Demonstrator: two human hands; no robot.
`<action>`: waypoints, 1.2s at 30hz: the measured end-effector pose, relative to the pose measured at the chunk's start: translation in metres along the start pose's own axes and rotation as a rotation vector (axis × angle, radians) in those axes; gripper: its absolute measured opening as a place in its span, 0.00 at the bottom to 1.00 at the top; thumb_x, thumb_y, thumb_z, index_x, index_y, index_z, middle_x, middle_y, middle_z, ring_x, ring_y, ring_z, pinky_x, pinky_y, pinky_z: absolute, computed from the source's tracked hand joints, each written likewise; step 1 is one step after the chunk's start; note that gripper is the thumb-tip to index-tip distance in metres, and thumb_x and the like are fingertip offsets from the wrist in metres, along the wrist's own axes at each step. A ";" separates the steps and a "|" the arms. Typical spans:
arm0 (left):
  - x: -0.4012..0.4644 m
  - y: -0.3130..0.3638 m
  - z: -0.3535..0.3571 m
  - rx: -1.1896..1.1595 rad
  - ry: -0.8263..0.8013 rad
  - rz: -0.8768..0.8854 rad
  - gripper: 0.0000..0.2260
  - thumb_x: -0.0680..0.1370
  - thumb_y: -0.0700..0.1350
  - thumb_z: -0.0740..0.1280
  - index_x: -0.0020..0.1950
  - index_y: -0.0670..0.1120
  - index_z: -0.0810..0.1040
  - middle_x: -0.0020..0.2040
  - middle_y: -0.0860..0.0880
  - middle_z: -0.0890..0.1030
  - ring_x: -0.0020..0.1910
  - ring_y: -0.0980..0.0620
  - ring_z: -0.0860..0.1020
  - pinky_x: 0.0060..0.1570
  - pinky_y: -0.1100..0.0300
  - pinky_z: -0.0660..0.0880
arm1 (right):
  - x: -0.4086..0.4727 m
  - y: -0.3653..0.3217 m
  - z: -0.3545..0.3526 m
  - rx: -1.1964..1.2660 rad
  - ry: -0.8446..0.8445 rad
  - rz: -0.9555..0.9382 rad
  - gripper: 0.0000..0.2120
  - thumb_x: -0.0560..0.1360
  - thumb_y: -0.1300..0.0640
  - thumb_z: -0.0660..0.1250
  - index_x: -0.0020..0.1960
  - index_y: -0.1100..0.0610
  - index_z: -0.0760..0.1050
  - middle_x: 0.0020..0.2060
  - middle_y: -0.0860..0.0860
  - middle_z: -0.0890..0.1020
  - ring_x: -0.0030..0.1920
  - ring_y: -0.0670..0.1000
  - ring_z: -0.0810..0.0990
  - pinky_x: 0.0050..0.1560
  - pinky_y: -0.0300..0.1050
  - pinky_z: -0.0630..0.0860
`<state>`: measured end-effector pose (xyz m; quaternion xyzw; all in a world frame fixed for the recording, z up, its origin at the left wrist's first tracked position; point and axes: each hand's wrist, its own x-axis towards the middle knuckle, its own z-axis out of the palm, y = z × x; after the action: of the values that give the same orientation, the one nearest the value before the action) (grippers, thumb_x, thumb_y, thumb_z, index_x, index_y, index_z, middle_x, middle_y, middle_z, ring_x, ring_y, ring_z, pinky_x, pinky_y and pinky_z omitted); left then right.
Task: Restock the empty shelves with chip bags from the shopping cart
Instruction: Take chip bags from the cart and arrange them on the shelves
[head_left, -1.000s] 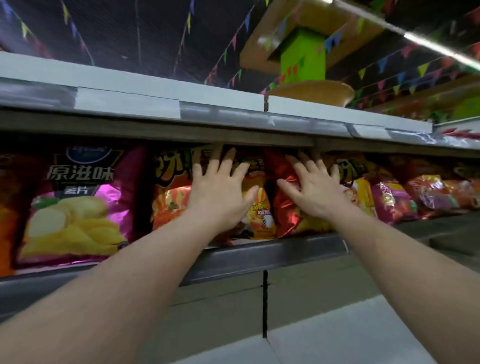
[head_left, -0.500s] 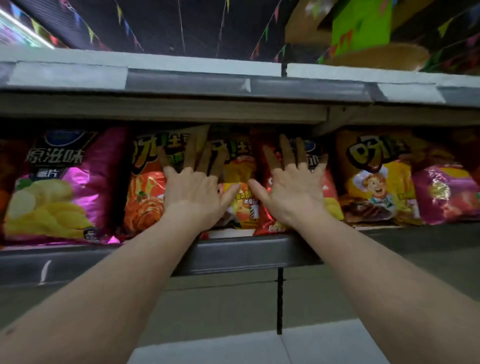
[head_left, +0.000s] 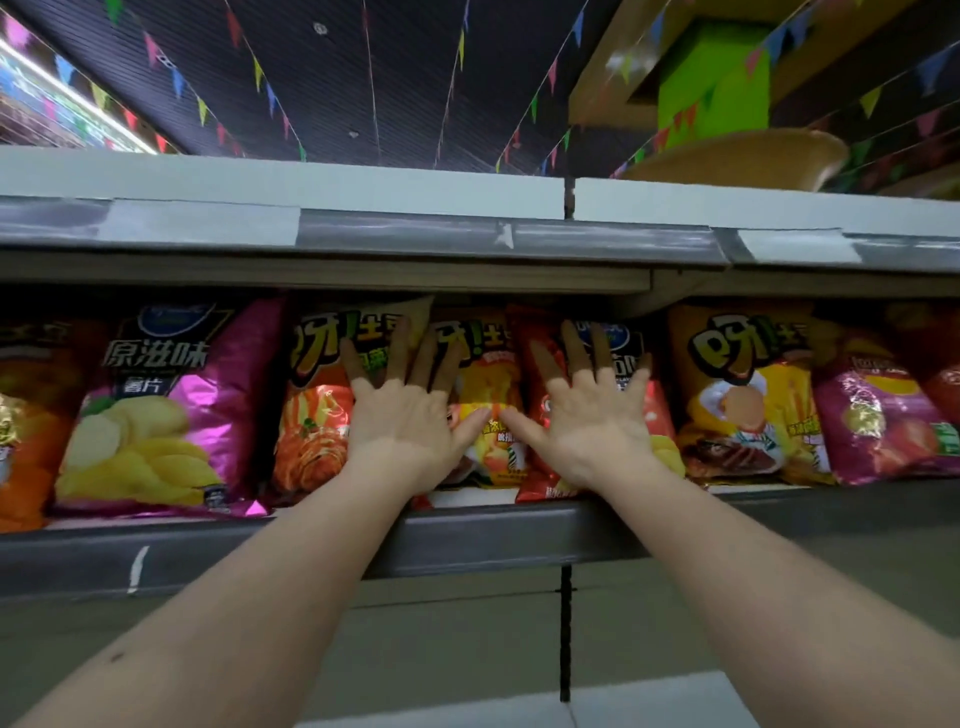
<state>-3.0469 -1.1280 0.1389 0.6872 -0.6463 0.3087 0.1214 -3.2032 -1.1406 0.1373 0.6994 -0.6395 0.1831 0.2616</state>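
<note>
Chip bags on the shelf are pressed back by the left hand and right hand, fingers spread flat.

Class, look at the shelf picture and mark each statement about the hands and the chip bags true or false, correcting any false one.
1. Both hands lie flat with fingers spread. True: left hand, right hand.
2. The right hand presses a red bag. True.
3. The pink potato-chip bag stands right of both hands. False: it stands to their left.
4. The left hand pinches a bag's top edge. False: it rests open against an orange bag.
</note>
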 end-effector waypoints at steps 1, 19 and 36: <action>0.000 -0.002 -0.002 -0.048 -0.011 0.009 0.31 0.78 0.67 0.43 0.67 0.49 0.71 0.64 0.46 0.75 0.65 0.44 0.70 0.63 0.43 0.61 | 0.000 0.000 -0.002 0.013 -0.018 0.001 0.37 0.73 0.29 0.43 0.70 0.53 0.64 0.66 0.56 0.70 0.69 0.59 0.63 0.69 0.68 0.49; -0.062 -0.107 -0.009 -0.169 0.229 -0.116 0.29 0.79 0.60 0.54 0.78 0.53 0.52 0.78 0.45 0.52 0.77 0.45 0.46 0.72 0.41 0.38 | -0.030 -0.096 -0.038 0.353 0.138 -0.260 0.34 0.76 0.34 0.50 0.76 0.46 0.47 0.77 0.53 0.48 0.76 0.55 0.41 0.71 0.66 0.40; -0.047 -0.136 0.030 -0.047 0.042 -0.161 0.34 0.77 0.67 0.43 0.78 0.50 0.49 0.78 0.44 0.48 0.76 0.40 0.43 0.69 0.32 0.37 | -0.001 -0.134 -0.019 0.204 -0.060 -0.175 0.36 0.75 0.32 0.46 0.75 0.53 0.53 0.72 0.58 0.62 0.72 0.61 0.59 0.70 0.65 0.50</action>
<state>-2.9068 -1.0887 0.1194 0.7272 -0.5934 0.2972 0.1753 -3.0692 -1.1230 0.1340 0.7806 -0.5617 0.2024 0.1848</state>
